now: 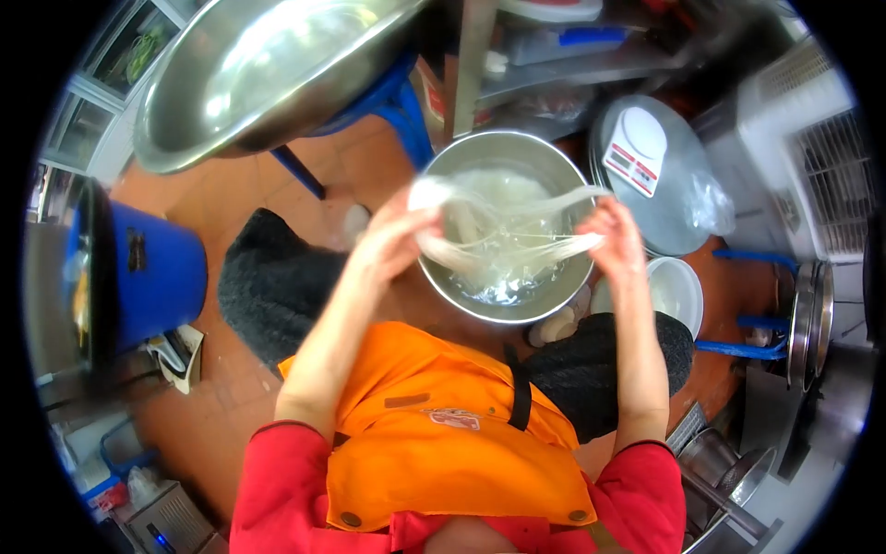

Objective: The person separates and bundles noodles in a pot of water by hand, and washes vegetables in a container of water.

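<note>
A bundle of white, noodle-like strands (508, 251) is stretched between my two hands, sagging over a round steel pot (446, 294). My left hand (402, 231) is closed on one end at the pot's left rim. Closed on the other end, my right hand (612, 238) is at the right rim. In the pot is clear, rippling water (503, 288) with more whitish material under the surface. Motion blur hides the exact kind of strands and some of my left fingers.
A large steel basin (175, 129) rests on a blue stool (392, 102) at upper left. A kitchen scale (637, 148) sits on a round grey lid (678, 226) to the right. Below it is a white bucket (681, 291). A blue bin (157, 268) stands at left.
</note>
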Tool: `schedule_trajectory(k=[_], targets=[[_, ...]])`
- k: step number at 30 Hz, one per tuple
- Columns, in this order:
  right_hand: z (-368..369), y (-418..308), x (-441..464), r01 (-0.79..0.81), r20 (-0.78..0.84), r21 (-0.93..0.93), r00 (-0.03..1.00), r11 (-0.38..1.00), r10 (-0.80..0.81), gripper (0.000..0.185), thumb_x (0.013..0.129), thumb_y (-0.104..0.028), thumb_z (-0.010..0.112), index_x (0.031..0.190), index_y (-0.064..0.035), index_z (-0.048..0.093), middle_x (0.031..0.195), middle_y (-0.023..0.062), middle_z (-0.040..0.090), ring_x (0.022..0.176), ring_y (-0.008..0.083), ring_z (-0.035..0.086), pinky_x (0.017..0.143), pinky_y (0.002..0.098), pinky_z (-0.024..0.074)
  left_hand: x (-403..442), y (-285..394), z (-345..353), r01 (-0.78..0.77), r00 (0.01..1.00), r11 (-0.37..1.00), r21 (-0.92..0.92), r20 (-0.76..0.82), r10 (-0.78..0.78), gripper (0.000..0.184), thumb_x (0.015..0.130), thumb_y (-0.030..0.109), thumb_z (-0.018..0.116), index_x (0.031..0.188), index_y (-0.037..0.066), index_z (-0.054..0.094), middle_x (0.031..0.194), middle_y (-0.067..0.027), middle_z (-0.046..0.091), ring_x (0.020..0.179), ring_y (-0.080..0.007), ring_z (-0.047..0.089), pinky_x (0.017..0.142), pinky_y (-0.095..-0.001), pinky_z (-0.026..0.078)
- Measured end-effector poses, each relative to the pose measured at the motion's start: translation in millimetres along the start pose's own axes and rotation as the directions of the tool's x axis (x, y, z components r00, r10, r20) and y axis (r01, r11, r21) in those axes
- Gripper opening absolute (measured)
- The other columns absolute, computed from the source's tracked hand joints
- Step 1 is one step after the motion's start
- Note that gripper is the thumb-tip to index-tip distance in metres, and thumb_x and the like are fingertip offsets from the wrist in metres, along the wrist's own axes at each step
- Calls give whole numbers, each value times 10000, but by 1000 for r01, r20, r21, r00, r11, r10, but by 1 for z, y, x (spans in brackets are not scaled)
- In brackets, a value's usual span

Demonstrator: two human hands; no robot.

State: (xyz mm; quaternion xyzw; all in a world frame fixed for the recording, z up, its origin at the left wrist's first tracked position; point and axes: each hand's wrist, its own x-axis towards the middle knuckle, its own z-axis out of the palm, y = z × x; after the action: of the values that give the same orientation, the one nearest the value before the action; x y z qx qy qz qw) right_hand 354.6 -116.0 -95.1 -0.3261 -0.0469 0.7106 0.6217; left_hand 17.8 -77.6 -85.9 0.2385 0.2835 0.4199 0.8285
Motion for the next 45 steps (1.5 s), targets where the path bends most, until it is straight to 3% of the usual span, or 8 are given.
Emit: schedule_trajectory(k=[7, 16, 20, 23, 26, 32, 39, 45], targets=[[-61, -97, -14, 420, -201, -61, 884, 906, -423, 80, 944, -137, 522, 907, -67, 523, 601, -72, 332, 504, 58, 313, 531, 252, 327, -31, 22, -99, -27, 962, 979, 203, -261, 80, 415, 791, -43, 625, 1178, -52, 476, 899, -83, 601, 685, -130, 588, 625, -261, 519], [34, -49, -28, 165, 26, -667, 980, 727, -199, 140, 930, -201, 563, 927, -63, 537, 617, -71, 341, 516, 45, 306, 509, 223, 313, 12, -46, -164, 311, 899, 812, 494, -430, -83, 513, 797, 24, 584, 1287, -9, 434, 1103, -116, 600, 988, -201, 609, 810, -315, 508], [70, -57, -45, 168, 173, -667, 983, 726, -68, 154, 943, -209, 542, 928, -56, 539, 609, -70, 315, 515, 45, 292, 501, 225, 297, 9, -34, -131, 106, 859, 97, 990, -140, 492, 508, 838, 76, 563, 1319, -2, 419, 1121, -95, 584, 968, -193, 583, 825, -286, 475], [97, -66, -50, 177, 226, -677, 974, 714, -27, 151, 943, -204, 542, 928, -54, 540, 607, -74, 313, 517, 39, 303, 504, 223, 295, -6, 16, -10, -187, 943, 449, 874, 32, 330, 335, 951, 229, 516, 1186, -8, 551, 1029, -106, 622, 946, -193, 592, 846, -285, 477], [125, -65, -53, 206, 274, -707, 962, 677, -6, 156, 940, -206, 546, 936, -49, 544, 611, -76, 340, 520, 34, 317, 507, 222, 297, 13, 13, 67, -74, 940, 842, 534, 320, -120, 550, 967, 479, 403, 1109, -10, 614, 1036, -141, 655, 958, -217, 634, 894, -336, 497], [162, -44, -73, 245, 290, -762, 957, 599, -22, 197, 921, -179, 577, 1044, -27, 555, 647, -67, 417, 535, 28, 337, 517, 221, 309, 65, 31, 165, 199, 893, 925, 324, 328, -307, 661, 935, 566, 385, 1172, -26, 558, 1078, -177, 634, 1032, -254, 600, 959, -387, 452], [160, -43, -70, 375, 447, -684, 893, 626, -46, 212, 939, -198, 554, 1077, -38, 538, 781, -24, 449, 679, 80, 420, 652, 254, 392, 80, 60, 214, -53, 855, 949, 311, 505, -118, 321, 869, 230, 654, 1010, -53, 599, 976, -154, 651, 880, -199, 631, 790, -308, 483], [170, -43, -65, 494, 549, -620, 828, 610, -112, 213, 950, -205, 534, 1070, -30, 536, 799, -6, 470, 741, 98, 456, 723, 256, 392, 73, 83, 252, -147, 902, 918, 369, 430, -28, 181, 889, 123, 589, 902, -58, 587, 834, -136, 627, 850, -234, 637, 682, -316, 474]])
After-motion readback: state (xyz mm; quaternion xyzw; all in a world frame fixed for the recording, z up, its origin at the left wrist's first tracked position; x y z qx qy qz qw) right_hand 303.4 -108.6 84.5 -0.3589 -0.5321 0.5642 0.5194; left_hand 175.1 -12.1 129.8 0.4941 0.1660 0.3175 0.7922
